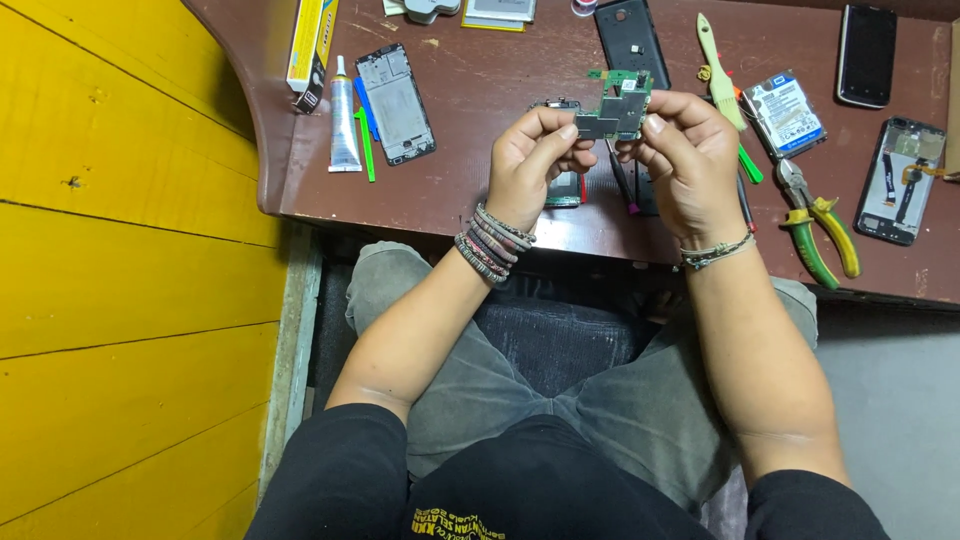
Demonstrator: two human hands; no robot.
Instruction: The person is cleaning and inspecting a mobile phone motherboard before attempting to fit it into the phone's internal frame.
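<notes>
Left hand: the left hand [535, 160] is raised over the edge of the table [470, 90], fingers curled, and its thumb and forefinger pinch the left lower part of the circuit board [618, 105]. Several bead bracelets [492, 243] sit on its wrist.
Right hand: the right hand [688, 160] is closed on the right side of the same board, thumb tip pressed on its lower right corner. A thin cord bracelet [716, 252] is on its wrist.
Circuit board: small and flat, of irregular stepped shape, held between both hands, above the table and not touching it. The upper part is green with tiny components, the lower part is covered with grey metal shields. It is turned with its face to the camera.
Under the hands: an opened phone [562, 185] lies on the table, mostly hidden by the left hand, and thin tools with dark handles [622, 185] lie beside it.
Left of the left hand: a phone frame [396, 102], a white glue tube [343, 122] and a green plastic pry stick [367, 145], all well apart from the hand.
Behind the hands: a black phone back cover [628, 35].
Right of the right hand: a pale brush [718, 65], a hard drive [785, 115], pliers with green and yellow handles [815, 225], then another opened phone [903, 180] and a black phone [866, 55], further away.
</notes>
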